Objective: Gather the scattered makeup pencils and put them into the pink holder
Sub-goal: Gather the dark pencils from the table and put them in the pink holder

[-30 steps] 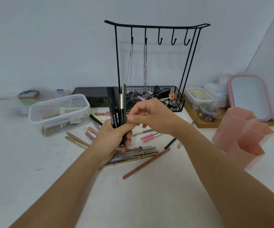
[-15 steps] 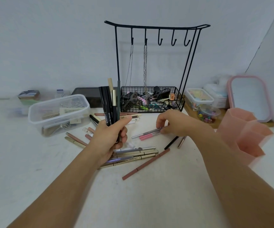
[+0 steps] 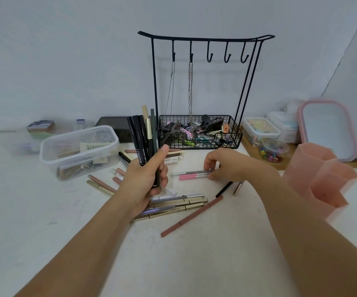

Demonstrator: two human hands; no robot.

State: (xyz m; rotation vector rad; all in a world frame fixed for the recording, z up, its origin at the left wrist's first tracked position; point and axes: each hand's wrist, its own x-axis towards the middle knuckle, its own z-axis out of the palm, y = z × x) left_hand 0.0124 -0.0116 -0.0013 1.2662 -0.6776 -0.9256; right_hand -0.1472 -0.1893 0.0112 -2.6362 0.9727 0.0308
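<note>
Two hands busy: your left hand [image 3: 144, 181] grips upright pencil bundle [image 3: 144, 136]; right hand [image 3: 220, 163] pinches pink pencils [image 3: 189, 175] on tabletop [image 3: 194, 254]. Light, stiff, likely roll; take mid-barrel.

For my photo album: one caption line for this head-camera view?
Left hand holds a bundle of pencils while right hand pinches pink pencils beside the pink holder.

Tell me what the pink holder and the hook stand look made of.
Pink holder: likely plastic, matte and slightly translucent, with moulded hexagonal walls. Hook stand: probably metal, thin black-coated rods bent into hooks, with a wire-mesh basket at its base.
</note>
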